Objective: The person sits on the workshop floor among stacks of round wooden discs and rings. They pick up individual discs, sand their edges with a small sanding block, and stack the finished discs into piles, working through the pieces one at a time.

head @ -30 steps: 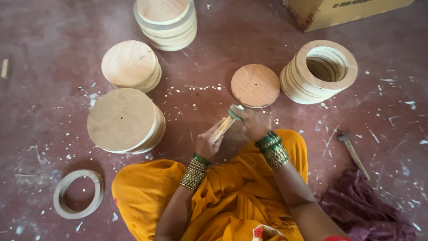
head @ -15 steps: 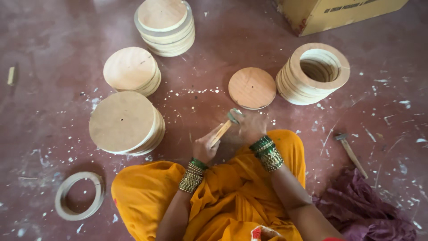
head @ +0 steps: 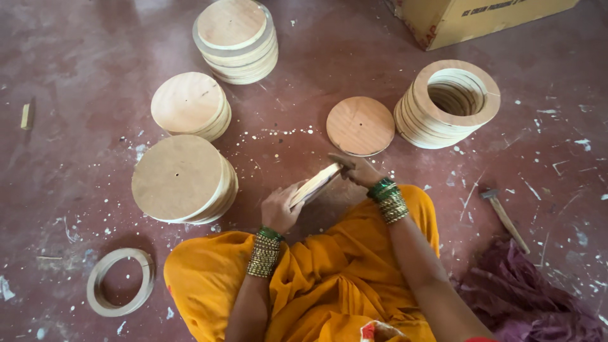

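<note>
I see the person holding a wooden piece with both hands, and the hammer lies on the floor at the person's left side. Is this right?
Not quite. The head view shows the left hand and the right hand both holding the wooden piece, but the hammer lies on the floor at the person's right side, not the left.

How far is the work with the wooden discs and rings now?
Apparently done: nothing shows finished. In hand: both hands, left and right, hold a wooden piece edge-on. Left: three disc stacks, one loose disc, a ring stack, one loose ring.
</note>
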A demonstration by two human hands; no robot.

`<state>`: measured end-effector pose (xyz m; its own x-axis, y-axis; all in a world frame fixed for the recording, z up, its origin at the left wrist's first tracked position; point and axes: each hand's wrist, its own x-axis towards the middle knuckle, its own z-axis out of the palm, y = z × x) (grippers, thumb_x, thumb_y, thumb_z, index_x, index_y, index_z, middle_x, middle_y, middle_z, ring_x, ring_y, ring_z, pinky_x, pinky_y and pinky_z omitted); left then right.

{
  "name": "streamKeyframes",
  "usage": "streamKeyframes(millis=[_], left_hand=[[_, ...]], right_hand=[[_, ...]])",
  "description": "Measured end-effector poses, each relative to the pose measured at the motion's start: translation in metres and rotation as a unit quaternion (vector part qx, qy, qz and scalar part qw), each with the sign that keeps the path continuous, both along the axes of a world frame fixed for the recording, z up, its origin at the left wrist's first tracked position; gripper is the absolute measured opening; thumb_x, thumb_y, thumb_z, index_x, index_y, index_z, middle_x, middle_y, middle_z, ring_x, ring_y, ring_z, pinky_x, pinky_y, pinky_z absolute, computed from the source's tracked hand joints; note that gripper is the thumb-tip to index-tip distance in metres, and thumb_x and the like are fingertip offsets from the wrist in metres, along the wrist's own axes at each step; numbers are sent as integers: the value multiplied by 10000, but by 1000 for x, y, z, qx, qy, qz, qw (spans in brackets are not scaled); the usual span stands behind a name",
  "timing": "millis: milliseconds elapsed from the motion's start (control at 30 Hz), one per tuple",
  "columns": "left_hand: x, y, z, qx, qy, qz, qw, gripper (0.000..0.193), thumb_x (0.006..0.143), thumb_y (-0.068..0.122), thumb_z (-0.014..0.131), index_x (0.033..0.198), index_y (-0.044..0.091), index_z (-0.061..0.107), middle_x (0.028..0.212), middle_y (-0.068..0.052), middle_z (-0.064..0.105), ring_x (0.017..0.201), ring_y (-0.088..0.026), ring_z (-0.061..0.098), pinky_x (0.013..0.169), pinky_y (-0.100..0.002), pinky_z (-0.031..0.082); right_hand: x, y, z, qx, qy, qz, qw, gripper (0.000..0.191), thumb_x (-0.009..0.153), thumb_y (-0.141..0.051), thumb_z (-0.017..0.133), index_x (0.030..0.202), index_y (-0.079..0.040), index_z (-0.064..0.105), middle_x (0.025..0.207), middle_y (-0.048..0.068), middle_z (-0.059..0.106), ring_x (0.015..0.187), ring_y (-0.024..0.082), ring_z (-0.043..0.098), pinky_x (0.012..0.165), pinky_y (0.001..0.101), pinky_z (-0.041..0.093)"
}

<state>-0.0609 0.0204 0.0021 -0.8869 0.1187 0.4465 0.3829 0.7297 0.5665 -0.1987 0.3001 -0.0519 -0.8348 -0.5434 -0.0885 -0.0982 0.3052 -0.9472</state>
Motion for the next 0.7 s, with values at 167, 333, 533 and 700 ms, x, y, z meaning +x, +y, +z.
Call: streamKeyframes(millis=[167, 333, 533, 700], left_hand=[[-1, -1, -4, -31, -37, 20, 999, 443, 838, 279, 786, 1274, 228, 730, 946, -78, 781, 807, -269, 749, 714, -388, 578], [-12, -9, -16, 65, -42, 89, 993, 419, 837, 312, 789, 1233, 189, 731, 940, -127, 767, 790, -289, 755, 699, -391, 595], [-11, -14, -26, 50, -20, 43, 998, 455, 848, 358, 790, 1256, 169, 718, 942, -150, 753, 768, -311, 746, 687, -403, 597], [-11, -7, -21, 58, -17, 47, 997, 415, 860, 313, 764, 1260, 206, 728, 994, -116, 772, 790, -305, 747, 692, -398, 603]], right_hand=[[17, -12, 39, 9, -58, 44, 997, 855, 815, 49, 502, 1599, -290, 472, 802, 38, 597, 645, 105, 507, 582, 286, 462], [60, -56, 57, 163, 319, -87, 930, 707, 789, -110, 662, 1461, -288, 528, 1116, 140, 735, 761, 285, 673, 652, 407, 557], [61, -78, 70, 280, 270, -109, 915, 687, 858, -122, 577, 1508, -342, 549, 1102, 109, 727, 861, 344, 710, 720, 473, 568], [61, -74, 62, 354, 294, -123, 879, 608, 852, -172, 590, 1421, -386, 584, 999, 81, 726, 788, 317, 719, 718, 482, 570]])
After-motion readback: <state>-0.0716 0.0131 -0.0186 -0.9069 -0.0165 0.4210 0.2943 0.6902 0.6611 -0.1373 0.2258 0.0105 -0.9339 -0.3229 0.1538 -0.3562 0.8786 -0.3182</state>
